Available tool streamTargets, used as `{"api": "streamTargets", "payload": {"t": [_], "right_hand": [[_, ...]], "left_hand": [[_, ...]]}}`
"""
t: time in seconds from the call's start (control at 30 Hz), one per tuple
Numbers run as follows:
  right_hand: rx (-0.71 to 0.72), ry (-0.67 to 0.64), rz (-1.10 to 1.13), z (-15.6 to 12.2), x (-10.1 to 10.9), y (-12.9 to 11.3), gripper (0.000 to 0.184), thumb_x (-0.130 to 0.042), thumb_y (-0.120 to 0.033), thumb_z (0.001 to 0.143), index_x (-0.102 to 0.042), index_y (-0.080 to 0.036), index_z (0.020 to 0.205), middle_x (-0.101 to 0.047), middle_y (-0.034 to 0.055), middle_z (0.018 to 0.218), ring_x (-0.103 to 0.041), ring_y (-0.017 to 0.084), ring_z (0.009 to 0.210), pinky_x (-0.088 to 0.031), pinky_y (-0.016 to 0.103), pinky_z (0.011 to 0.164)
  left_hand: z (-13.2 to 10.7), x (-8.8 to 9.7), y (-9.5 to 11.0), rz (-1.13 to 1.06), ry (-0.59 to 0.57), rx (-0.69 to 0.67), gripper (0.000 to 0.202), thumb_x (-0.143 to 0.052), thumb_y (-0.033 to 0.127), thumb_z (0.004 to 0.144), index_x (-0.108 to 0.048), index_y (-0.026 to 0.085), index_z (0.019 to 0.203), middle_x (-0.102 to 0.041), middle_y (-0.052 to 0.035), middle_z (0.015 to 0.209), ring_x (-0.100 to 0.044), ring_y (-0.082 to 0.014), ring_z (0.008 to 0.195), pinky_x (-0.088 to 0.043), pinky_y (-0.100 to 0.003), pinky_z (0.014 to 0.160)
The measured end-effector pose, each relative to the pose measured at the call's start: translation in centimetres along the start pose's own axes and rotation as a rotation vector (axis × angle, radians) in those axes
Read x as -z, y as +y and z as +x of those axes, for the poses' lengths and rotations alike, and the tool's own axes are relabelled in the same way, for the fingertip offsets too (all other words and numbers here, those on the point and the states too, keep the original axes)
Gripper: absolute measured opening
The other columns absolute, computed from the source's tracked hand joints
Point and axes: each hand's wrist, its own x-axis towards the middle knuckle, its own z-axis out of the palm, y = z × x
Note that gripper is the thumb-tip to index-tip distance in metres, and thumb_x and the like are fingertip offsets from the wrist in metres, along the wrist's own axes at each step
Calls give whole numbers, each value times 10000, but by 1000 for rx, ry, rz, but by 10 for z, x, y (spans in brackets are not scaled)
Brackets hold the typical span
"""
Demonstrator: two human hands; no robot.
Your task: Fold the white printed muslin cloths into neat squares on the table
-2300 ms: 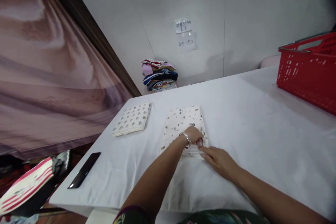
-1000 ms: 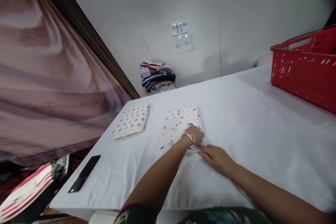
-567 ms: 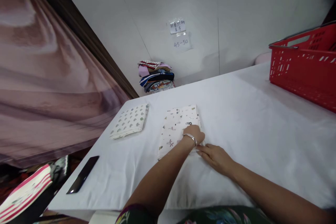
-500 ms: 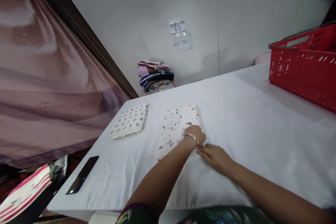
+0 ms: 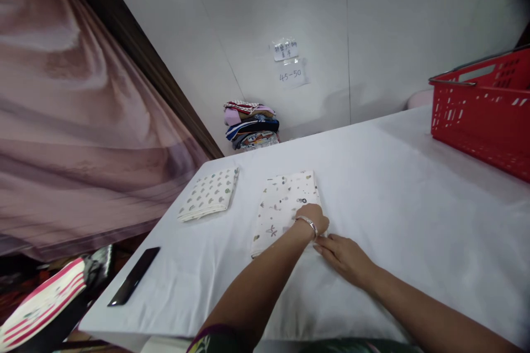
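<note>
A folded white cloth (image 5: 273, 204) with small plant-like and animal-like prints lies flat on the table in front of me. My left hand (image 5: 313, 218), with a silver bracelet at its wrist, is closed at the cloth's right edge. Its fingertips are hidden beneath the hand. Just below it, my right hand (image 5: 345, 256) holds thumb and fingers together at the near right corner, partly covered by the left wrist. Farther left lies a second folded white cloth (image 5: 211, 193) printed with grey-green shapes, apart from both hands.
A white cover (image 5: 385, 176) spreads over the table. The red plastic basket (image 5: 480, 127) stands at the right. Near the left edge rests a dark flat object (image 5: 134, 276). Several folded fabrics (image 5: 252, 124) are stacked against the wall, and a pink curtain (image 5: 83, 121) hangs at left.
The view has shifted slightly, so everything sits a little lower and to the right. Both hands stay at the right edge of the cloth, with hardly any movement against it.
</note>
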Motion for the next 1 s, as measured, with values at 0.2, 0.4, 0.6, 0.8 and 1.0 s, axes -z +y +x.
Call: {"api": "streamTargets", "payload": {"t": [0.2,0.4,0.6,0.8,1.0], "right_hand": [[-6,12,16,-1,0,-2,435,-249,-440,922,-521,-294,1229,-588,46,826,-563,176,764,-419,299,698],[-18,2,51,-2,2,-4,424,-259,-460,915,-548,-294,1177,-585,37,808,-562,172,747,-417,293,682],[-3,-2,36,-2,1,-5,419,-246,-466,913,-581,-254,1048,-564,36,778,-540,174,720,-402,292,664],[11,-73,-54,-3,0,0,390,-288,-438,907,-539,-245,1134,-559,45,797,-539,175,703,-400,286,639],[18,-79,29,-9,8,4,432,-314,-431,902,-482,-263,1262,-591,54,825,-549,177,732,-421,298,683]], "left_hand": [[-2,-2,-5,-38,39,-42,354,-419,339,792,-629,121,976,-650,-138,1005,-596,-258,943,-468,-331,782],[-33,-17,-36,-276,290,-266,348,-317,368,888,-612,189,846,-654,-32,848,-586,-152,814,-446,-257,756],[-74,-57,-53,-365,500,-514,351,-397,401,875,-530,197,1128,-583,-75,1144,-506,-206,1072,-383,-370,956],[-79,-77,-50,-323,577,-566,581,-424,505,844,-351,168,1312,-486,-91,1297,-394,-227,1221,-302,-416,1043],[-78,-79,-50,-323,574,-545,653,-450,529,820,-297,166,1340,-475,-95,1303,-379,-234,1232,-302,-417,1046]]}}
